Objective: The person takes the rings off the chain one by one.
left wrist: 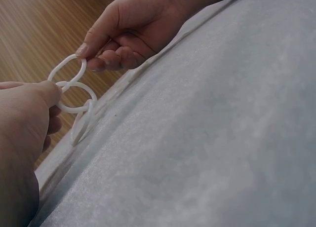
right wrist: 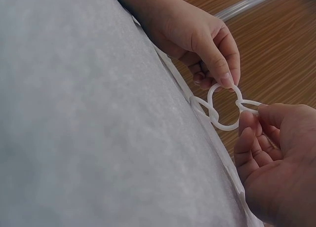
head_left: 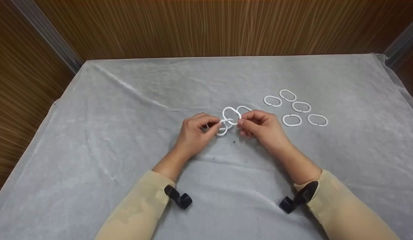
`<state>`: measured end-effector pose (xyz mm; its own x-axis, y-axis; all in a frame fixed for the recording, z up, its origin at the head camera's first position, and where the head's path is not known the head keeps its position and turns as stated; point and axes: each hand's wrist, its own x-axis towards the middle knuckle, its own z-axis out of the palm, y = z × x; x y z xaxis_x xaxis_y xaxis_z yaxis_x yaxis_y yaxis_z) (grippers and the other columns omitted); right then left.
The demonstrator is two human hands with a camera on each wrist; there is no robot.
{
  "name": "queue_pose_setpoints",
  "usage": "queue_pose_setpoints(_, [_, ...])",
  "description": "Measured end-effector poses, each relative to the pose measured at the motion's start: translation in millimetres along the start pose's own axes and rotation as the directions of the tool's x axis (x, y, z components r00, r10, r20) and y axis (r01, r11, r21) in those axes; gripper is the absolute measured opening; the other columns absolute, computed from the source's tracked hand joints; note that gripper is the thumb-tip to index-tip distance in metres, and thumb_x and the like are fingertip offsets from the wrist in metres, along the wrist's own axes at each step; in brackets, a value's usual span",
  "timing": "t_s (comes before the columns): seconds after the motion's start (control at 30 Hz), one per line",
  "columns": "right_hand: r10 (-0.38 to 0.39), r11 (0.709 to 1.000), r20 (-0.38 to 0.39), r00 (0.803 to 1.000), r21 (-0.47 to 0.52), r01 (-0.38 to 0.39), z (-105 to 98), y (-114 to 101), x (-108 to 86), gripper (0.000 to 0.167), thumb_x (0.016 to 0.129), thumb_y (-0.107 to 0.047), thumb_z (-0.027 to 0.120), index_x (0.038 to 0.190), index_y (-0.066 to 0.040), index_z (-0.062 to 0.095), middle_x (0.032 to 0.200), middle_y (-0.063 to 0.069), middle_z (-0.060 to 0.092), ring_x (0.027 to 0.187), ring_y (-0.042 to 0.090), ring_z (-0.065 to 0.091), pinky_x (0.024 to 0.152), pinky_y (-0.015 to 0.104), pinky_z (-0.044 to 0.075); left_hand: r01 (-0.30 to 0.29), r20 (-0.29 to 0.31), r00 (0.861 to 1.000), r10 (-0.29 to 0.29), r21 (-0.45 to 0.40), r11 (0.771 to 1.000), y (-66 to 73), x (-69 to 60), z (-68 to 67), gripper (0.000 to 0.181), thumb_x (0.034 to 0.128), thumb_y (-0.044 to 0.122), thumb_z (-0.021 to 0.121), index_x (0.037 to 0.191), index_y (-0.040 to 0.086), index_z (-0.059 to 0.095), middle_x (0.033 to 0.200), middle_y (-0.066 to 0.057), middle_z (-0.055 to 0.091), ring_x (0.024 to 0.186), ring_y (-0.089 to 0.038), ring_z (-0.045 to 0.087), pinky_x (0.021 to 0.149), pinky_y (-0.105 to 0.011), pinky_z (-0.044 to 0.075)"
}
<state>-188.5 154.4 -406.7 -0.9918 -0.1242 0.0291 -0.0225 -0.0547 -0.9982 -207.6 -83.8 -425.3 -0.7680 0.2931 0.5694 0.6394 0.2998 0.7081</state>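
Observation:
My left hand (head_left: 197, 132) pinches a white oval link (left wrist: 75, 110) between thumb and forefinger. Through that link passes another white link (head_left: 230, 107), pinched at its side by my right hand (head_left: 262, 128). A third white link (right wrist: 197, 101) hangs from the left-held one, its lower part near the cloth. In the right wrist view all three hook into one another in a row. Just behind my right fingers lies a further link (head_left: 243, 106), partly hidden by them.
Several loose white links (head_left: 292, 120) lie on the grey cloth (head_left: 126, 140) to the right of my hands. Wood-grain panels (head_left: 206, 30) stand behind the table and at its sides. The cloth has shallow creases.

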Motion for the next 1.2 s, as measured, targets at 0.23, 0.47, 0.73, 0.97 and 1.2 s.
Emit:
queue_pose_setpoints(0.23, [0.005, 1.0, -0.002, 1.0, -0.003, -0.005, 0.0, -0.4, 0.0, 0.015, 0.096, 0.0, 0.074, 0.102, 0.013, 0.069, 0.075, 0.004, 0.066, 0.062, 0.012, 0.06, 0.059, 0.023, 0.053, -0.006, 0.006, 1.0, 0.006, 0.005, 1.0, -1.0, 0.3, 0.3, 0.005, 0.0939, 0.007, 0.082, 0.099, 0.004, 0.082, 0.09, -0.001, 0.076, 0.076, -0.011, 0.066, 0.069, -0.035, 0.058])
queue_pose_setpoints(0.47, [0.004, 1.0, -0.006, 1.0, -0.013, -0.004, 0.2, -0.4, -0.2, 0.017, 0.096, -0.001, 0.076, 0.103, 0.013, 0.069, 0.075, 0.004, 0.067, 0.062, 0.012, 0.062, 0.058, 0.022, 0.052, -0.009, 0.014, 1.0, 0.009, 0.003, 1.0, -2.1, -0.2, 0.1, 0.006, 0.0948, 0.008, 0.081, 0.099, 0.004, 0.082, 0.089, -0.002, 0.076, 0.076, -0.011, 0.066, 0.069, -0.034, 0.058])
queue_pose_setpoints(0.73, [0.011, 1.0, -0.013, 1.0, -0.015, -0.012, 0.4, 0.1, 0.2, 0.014, 0.096, 0.0, 0.075, 0.102, 0.012, 0.07, 0.076, 0.004, 0.068, 0.062, 0.011, 0.061, 0.059, 0.022, 0.053, 0.0, 0.021, 1.0, 0.0, 0.003, 1.0, -1.6, -0.4, -0.4, 0.006, 0.0946, 0.008, 0.081, 0.099, 0.004, 0.082, 0.09, -0.002, 0.076, 0.076, -0.011, 0.066, 0.069, -0.033, 0.058])
queue_pose_setpoints(0.97, [0.027, 0.999, -0.013, 1.0, -0.029, -0.028, 0.0, -1.5, 0.1, 0.01, 0.097, -0.001, 0.075, 0.101, 0.008, 0.071, 0.079, 0.003, 0.069, 0.062, 0.011, 0.062, 0.058, 0.021, 0.052, 0.022, 0.031, 0.999, -0.022, 0.002, 1.0, -0.2, -0.4, -0.7, 0.005, 0.0944, 0.008, 0.081, 0.099, 0.005, 0.083, 0.09, -0.001, 0.076, 0.078, -0.011, 0.067, 0.071, -0.035, 0.058])
queue_pose_setpoints(1.2, [0.018, 0.999, -0.015, 1.0, -0.026, -0.019, -0.4, -0.3, 0.3, 0.015, 0.098, -0.001, 0.074, 0.104, 0.012, 0.07, 0.08, 0.003, 0.07, 0.063, 0.01, 0.061, 0.059, 0.021, 0.053, 0.02, 0.035, 0.999, -0.021, 0.009, 1.0, -0.9, -0.9, -0.5, 0.005, 0.0952, 0.009, 0.081, 0.099, 0.006, 0.083, 0.09, -0.001, 0.076, 0.077, -0.011, 0.066, 0.07, -0.035, 0.058])
